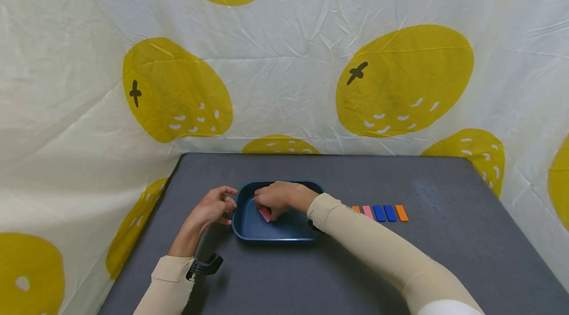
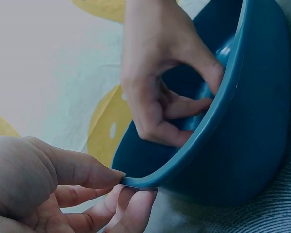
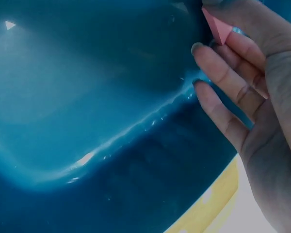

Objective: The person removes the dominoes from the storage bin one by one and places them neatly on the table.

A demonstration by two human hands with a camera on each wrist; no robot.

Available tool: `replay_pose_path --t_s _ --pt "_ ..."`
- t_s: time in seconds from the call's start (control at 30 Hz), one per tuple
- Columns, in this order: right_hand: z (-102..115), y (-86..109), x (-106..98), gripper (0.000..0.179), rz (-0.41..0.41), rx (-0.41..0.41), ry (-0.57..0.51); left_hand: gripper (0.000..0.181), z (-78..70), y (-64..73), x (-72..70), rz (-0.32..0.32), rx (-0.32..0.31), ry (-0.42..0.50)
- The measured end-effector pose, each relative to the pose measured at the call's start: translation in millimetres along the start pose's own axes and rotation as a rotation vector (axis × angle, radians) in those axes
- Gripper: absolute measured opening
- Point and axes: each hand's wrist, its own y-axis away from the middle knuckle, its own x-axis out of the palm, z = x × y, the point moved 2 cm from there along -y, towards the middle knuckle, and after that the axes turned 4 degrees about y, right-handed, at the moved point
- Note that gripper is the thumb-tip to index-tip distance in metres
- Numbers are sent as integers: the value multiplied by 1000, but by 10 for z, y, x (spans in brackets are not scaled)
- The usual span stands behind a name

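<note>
A dark blue rectangular tray [image 1: 284, 232] with raised walls stands on the table. At its left end my left hand [image 1: 213, 206] pinches the rim between thumb and fingers, as the left wrist view shows on the tray's edge [image 2: 184, 158]. Inside the tray, toward its left half, my right hand [image 1: 282, 199] pinches a small flat pink block [image 1: 265, 214]. In the right wrist view the pink block [image 3: 217, 26] sits between thumb and index finger, while the other fingers are spread loosely. Whether the block touches the tray floor I cannot tell.
Right of the tray, several flat blocks lie in a row on the grey table [image 1: 444, 241]: an orange block [image 1: 402, 213], blue ones [image 1: 390, 213] and a pink one [image 1: 367, 212]. My right forearm partly covers the row's left end. A patterned cloth [image 1: 284, 93] hangs behind.
</note>
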Motion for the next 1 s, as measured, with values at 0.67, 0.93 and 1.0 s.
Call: replay_pose_path --t_s 0.67,0.93,1.0 --pt "-197 498 -109 27 -60 33 -79 35 -8 31 1 -13 -11 -21" --pt "-309 780 -116 30 -104 63 -124 35 2 19 9 -12 -6 -19" --pt "-337 848 -117 30 -117 76 -143 36 5 13 9 -13 -6 -19"
